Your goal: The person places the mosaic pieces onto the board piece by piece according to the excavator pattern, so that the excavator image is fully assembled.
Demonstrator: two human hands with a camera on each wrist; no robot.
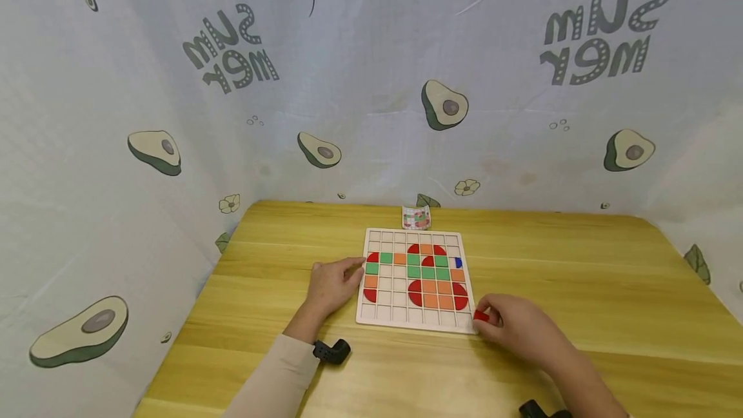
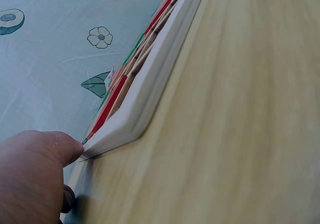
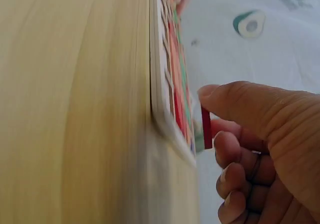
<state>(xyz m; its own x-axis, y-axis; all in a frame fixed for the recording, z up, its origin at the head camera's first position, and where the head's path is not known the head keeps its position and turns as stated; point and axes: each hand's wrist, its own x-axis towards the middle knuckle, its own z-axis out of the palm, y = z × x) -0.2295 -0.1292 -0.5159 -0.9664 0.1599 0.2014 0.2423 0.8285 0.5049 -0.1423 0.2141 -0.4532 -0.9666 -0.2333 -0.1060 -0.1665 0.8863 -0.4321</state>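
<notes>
A pale puzzle board (image 1: pixel 406 326) with a square grid lies on the table, filled in part with green and orange square tiles and red quarter-round tiles. One blue piece (image 1: pixel 458 263) sits near its right edge. My left hand (image 1: pixel 335 286) rests beside the board, fingertips at its left edge; the left wrist view shows the thumb (image 2: pixel 60 146) right at the rim. Just outside the near right corner, my right hand (image 1: pixel 513 324) pinches a red tile (image 3: pixel 206 126) between thumb and index finger. Its other fingers are curled, and the tile stands on edge in the right wrist view.
Behind the board's far edge is a small curved card (image 1: pixel 416 218) printed with a coloured grid pattern. The wooden table (image 1: pixel 278 231) runs back to a hanging cloth (image 1: pixel 371 82) with avocado prints. Black straps with cameras sit on both wrists.
</notes>
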